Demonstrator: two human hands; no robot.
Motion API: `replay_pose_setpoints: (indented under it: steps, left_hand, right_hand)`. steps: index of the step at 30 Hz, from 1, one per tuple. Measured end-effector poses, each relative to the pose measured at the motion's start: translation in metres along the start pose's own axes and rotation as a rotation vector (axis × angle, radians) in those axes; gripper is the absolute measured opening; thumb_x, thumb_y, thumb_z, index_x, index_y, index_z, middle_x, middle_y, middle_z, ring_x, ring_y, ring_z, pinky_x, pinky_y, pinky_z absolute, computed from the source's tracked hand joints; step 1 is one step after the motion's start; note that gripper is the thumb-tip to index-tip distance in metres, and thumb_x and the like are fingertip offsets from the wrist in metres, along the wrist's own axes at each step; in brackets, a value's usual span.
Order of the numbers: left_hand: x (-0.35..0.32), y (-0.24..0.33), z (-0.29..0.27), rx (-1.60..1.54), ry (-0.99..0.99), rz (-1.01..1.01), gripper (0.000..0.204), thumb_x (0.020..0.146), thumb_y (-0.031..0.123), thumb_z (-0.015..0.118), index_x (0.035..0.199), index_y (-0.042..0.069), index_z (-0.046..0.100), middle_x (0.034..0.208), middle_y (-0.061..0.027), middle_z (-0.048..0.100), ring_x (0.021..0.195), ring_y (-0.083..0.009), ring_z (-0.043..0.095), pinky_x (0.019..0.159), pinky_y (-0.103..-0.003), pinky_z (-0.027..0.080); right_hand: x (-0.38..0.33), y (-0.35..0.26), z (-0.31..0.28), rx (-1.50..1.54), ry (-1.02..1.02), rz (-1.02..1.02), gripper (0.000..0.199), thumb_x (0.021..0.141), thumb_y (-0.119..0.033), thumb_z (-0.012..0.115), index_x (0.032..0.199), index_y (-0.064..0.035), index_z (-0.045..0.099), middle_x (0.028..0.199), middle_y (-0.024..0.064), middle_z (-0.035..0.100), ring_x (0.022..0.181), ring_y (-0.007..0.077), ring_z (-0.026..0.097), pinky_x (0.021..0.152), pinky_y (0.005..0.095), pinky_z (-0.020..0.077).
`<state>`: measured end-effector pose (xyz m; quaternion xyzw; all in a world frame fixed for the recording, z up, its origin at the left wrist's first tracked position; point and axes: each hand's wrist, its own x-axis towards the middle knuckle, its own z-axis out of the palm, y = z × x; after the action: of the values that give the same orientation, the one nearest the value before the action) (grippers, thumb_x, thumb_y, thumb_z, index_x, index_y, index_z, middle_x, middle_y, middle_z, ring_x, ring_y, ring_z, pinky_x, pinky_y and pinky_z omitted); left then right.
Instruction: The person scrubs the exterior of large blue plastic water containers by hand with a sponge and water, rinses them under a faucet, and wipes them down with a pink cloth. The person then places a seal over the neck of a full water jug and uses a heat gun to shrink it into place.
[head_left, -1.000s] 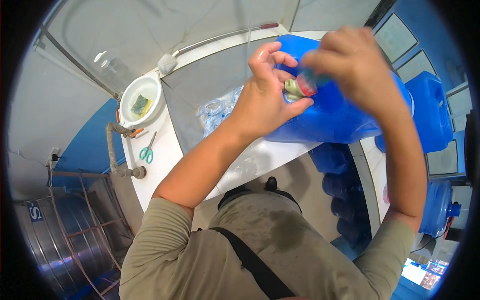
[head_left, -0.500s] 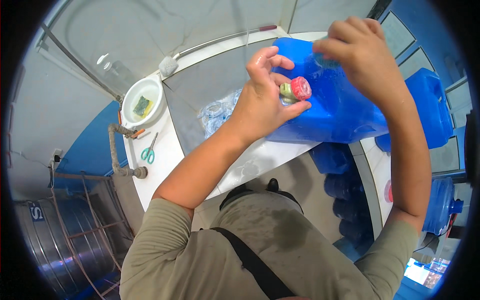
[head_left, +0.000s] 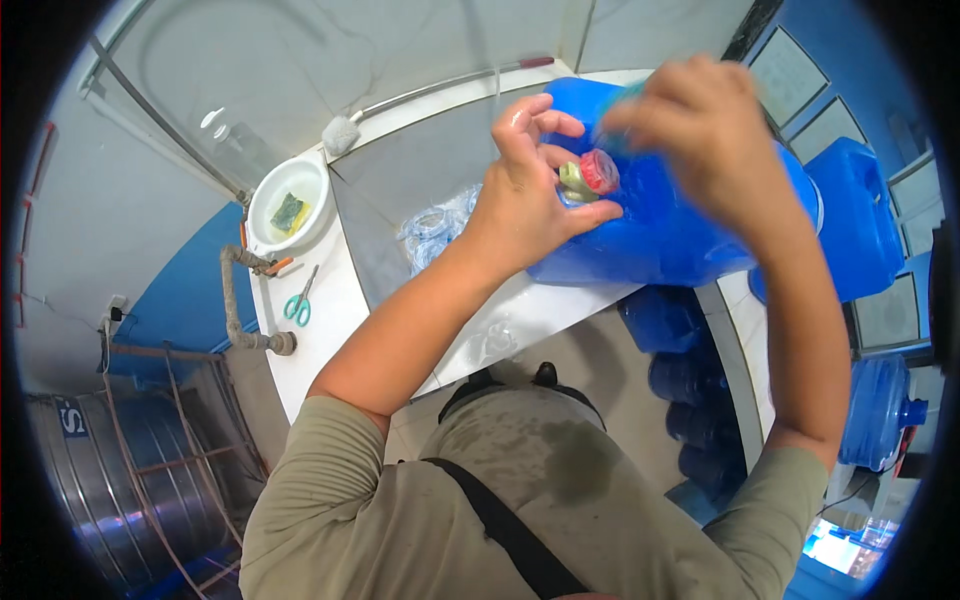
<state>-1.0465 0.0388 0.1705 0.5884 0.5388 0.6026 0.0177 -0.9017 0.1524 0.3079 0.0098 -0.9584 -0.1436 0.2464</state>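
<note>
A large blue plastic water container (head_left: 640,240) lies across the sink counter. My left hand (head_left: 522,195) is curled round a small tap with a yellowish-green body (head_left: 572,180) and a wet red cap (head_left: 600,172), at the container's near left side. Its thumb is stretched out below the tap, and its fingers bend above it. My right hand (head_left: 700,125), blurred by motion, is closed on a green scouring pad (head_left: 622,112) over the container's upper part. Most of the pad is hidden behind the fingers.
Clear bluish plastic pieces (head_left: 430,232) lie in the grey sink (head_left: 375,180). A white basin (head_left: 318,195) with a sponge (head_left: 288,214), green-handled scissors (head_left: 298,308) and a pipe (head_left: 228,290) are at left. A long-handled brush (head_left: 342,135) lies behind. Another blue container (head_left: 860,240) stands right.
My right hand has swept left and slightly down with the scouring pad across the container. The container and red cap have shifted slightly; my left hand stays almost in place.
</note>
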Motion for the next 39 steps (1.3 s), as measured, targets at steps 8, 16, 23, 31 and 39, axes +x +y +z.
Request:
replay_pose_setpoints:
  steps: [8, 16, 23, 31, 39]
  left_hand:
    - [0.000, -0.003, 0.010, 0.098, 0.061, 0.040, 0.097, 0.069, 0.028, 0.093, 0.127, -0.001, 0.022, 0.119, -0.0171, 0.052, 0.083, -0.0231, 0.067, 0.077, -0.035, 0.057]
    - [-0.005, 0.008, 0.007, 0.225, 0.181, 0.343, 0.054, 0.087, 0.023, 0.074, 0.127, 0.003, 0.043, 0.124, -0.0136, 0.059, 0.112, -0.0332, 0.059, 0.094, -0.045, 0.046]
    - [-0.019, 0.010, 0.022, -0.020, 0.225, 0.089, 0.055, 0.080, 0.020, 0.079, 0.123, 0.009, 0.047, 0.110, -0.0136, 0.062, 0.094, -0.0379, 0.061, 0.080, -0.048, 0.047]
    - [-0.009, -0.001, 0.023, 0.003, 0.261, 0.078, 0.068, 0.072, 0.018, 0.086, 0.126, 0.008, 0.046, 0.109, -0.0137, 0.061, 0.092, -0.0404, 0.060, 0.084, -0.050, 0.047]
    - [0.039, -0.062, -0.021, 0.193, 0.127, 0.003, 0.055, 0.082, 0.027, 0.080, 0.124, 0.006, 0.050, 0.105, -0.0129, 0.069, 0.092, -0.0305, 0.068, 0.083, -0.040, 0.053]
  right_hand:
    - [0.073, 0.019, -0.004, 0.005, 0.149, 0.075, 0.020, 0.084, -0.006, 0.063, 0.103, -0.0082, 0.069, 0.092, 0.0123, 0.064, 0.091, 0.0319, 0.062, 0.085, 0.0430, 0.0463]
    - [0.210, -0.147, 0.075, 0.324, -0.447, -0.346, 0.019, 0.090, -0.011, 0.065, 0.108, -0.0038, 0.064, 0.101, 0.0169, 0.069, 0.097, 0.0362, 0.065, 0.085, 0.0457, 0.0501]
    - [0.226, -0.268, 0.174, 0.430, -0.972, -0.654, 0.023, 0.086, -0.018, 0.072, 0.108, -0.0113, 0.067, 0.102, 0.0128, 0.070, 0.100, 0.0319, 0.066, 0.083, 0.0449, 0.0509]
    - [0.209, -0.296, 0.168, 0.473, -0.551, -0.796, 0.029, 0.085, -0.018, 0.072, 0.111, -0.0073, 0.067, 0.108, 0.0130, 0.067, 0.106, 0.0318, 0.064, 0.092, 0.0451, 0.0507]
    - [0.088, -0.095, 0.012, 0.287, 0.507, 0.025, 0.038, 0.087, -0.011, 0.069, 0.124, -0.0049, 0.061, 0.134, 0.0169, 0.058, 0.122, 0.0317, 0.057, 0.102, 0.0399, 0.0462]
